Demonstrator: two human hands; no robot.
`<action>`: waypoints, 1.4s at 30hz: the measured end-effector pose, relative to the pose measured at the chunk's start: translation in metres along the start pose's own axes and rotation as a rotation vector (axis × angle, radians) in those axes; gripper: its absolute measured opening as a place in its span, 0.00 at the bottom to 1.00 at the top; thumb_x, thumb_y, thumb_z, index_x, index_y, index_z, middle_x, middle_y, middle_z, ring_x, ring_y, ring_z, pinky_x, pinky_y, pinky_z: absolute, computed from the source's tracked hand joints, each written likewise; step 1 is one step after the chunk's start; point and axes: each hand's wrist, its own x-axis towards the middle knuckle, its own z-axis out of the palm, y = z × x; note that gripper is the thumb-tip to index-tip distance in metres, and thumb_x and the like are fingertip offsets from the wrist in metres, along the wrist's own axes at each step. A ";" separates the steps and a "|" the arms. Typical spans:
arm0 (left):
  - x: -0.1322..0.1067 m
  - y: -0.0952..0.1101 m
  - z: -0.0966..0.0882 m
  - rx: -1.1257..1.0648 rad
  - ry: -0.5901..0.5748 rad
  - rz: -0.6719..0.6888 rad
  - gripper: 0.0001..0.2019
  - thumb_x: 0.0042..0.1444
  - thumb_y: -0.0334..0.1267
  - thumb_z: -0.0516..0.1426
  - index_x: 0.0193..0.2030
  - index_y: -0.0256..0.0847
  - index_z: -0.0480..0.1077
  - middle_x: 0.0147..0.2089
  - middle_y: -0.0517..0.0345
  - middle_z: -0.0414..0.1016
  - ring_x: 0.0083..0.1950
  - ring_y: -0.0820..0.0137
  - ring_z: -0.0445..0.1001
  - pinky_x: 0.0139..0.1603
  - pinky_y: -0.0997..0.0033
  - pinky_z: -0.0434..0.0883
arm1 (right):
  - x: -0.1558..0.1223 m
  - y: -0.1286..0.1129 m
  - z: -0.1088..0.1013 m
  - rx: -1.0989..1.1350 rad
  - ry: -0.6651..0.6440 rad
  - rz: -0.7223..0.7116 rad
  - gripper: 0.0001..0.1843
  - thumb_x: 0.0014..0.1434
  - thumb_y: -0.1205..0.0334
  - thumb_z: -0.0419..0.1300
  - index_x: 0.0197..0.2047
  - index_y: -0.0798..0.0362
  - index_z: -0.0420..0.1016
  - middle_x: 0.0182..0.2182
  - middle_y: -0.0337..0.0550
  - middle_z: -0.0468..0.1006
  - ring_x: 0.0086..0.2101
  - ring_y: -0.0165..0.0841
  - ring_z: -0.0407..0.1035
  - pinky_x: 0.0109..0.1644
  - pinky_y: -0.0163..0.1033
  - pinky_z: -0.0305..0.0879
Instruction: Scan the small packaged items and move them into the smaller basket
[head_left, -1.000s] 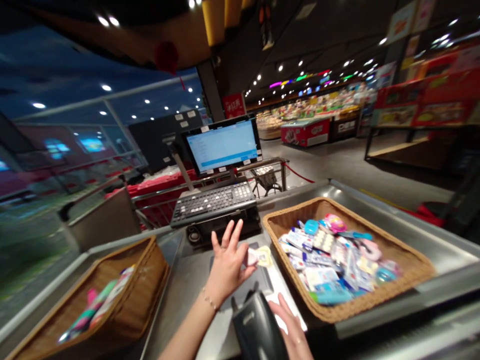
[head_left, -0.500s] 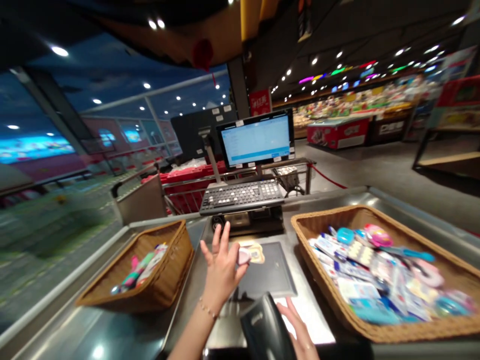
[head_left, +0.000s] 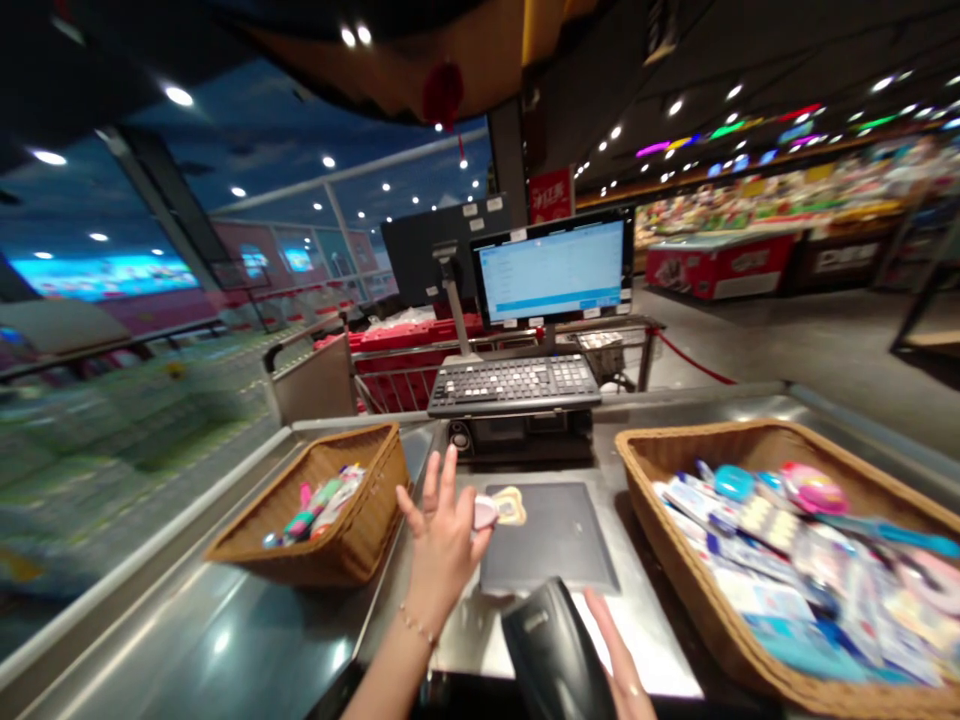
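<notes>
My left hand (head_left: 442, 535), with a bead bracelet at the wrist, is over the left edge of the dark grey counter pad (head_left: 551, 550). Between its thumb and index finger is a small item (head_left: 508, 506), whitish-pink at one end and cream-yellow at the other; its kind is unclear. The remaining fingers spread upward. In front of me a black barcode scanner (head_left: 555, 655) tilts toward the pad. Close to its right side, my right hand (head_left: 622, 660) shows straight fingers and a ring. The scanner hides part of that hand, and I see no grip on it.
To the right stands a wicker basket (head_left: 637, 500) full of small packaged goods. A smaller wicker basket (head_left: 375, 540) at left holds several colourful items. A keyboard (head_left: 514, 385) and a monitor (head_left: 555, 270) stand behind the pad, with a metal trolley (head_left: 397, 385) beyond.
The view has turned slightly left, so the baskets, keyboard and monitor appear farther right. My left hand keeps its pinch on the small item. Less of my right hand's fingers shows beside the scanner.
</notes>
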 end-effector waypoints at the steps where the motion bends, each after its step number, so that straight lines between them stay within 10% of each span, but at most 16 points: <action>1: -0.001 -0.001 0.000 0.003 -0.002 0.003 0.11 0.50 0.42 0.64 0.39 0.42 0.73 0.73 0.40 0.51 0.73 0.45 0.48 0.65 0.27 0.29 | -0.001 0.002 0.002 0.019 -0.007 0.004 0.26 0.69 0.58 0.39 0.66 0.50 0.59 0.64 0.50 0.60 0.63 0.46 0.50 0.61 0.51 0.61; 22: -0.014 -0.009 -0.004 0.044 0.040 -0.054 0.10 0.50 0.41 0.64 0.38 0.42 0.73 0.72 0.42 0.52 0.73 0.47 0.48 0.67 0.30 0.28 | -0.005 0.021 0.022 0.079 0.027 -0.010 0.27 0.68 0.58 0.40 0.69 0.50 0.53 0.66 0.45 0.54 0.64 0.37 0.43 0.65 0.47 0.52; 42: -0.013 -0.010 -0.009 0.053 0.011 -0.039 0.10 0.51 0.41 0.63 0.39 0.42 0.73 0.72 0.40 0.52 0.73 0.45 0.49 0.66 0.26 0.31 | 0.002 -0.023 -0.001 -0.120 0.085 -0.231 0.19 0.66 0.68 0.50 0.57 0.47 0.73 0.52 0.47 0.77 0.52 0.38 0.70 0.43 0.31 0.76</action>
